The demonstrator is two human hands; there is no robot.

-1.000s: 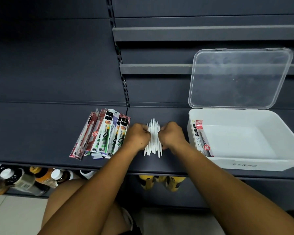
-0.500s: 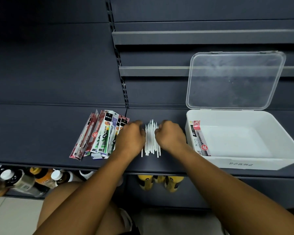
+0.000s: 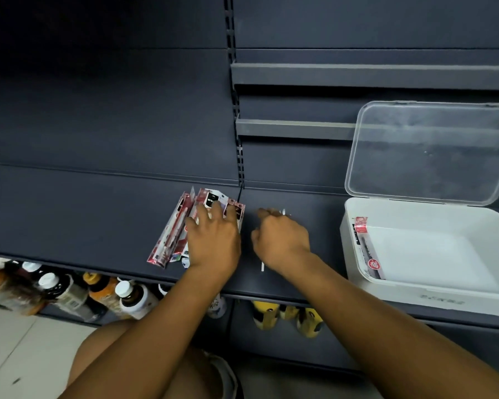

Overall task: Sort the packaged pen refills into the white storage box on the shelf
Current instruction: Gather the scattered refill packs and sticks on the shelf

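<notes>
Left hand (image 3: 213,237) flat, fingers spread on refill packs (image 3: 170,240); right hand (image 3: 280,240) curled round white sticks (image 3: 262,266); white box (image 3: 444,300) open

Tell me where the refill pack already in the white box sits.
In the head view, the refill pack lies against the left wall inside the white box, on the shelf, right of the right hand.

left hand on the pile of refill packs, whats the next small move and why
Probably close the left hand on the top refill pack and lift it: its fingers lie spread on the pile, gripping nothing, and the white box stands open with a single pack inside.
</notes>
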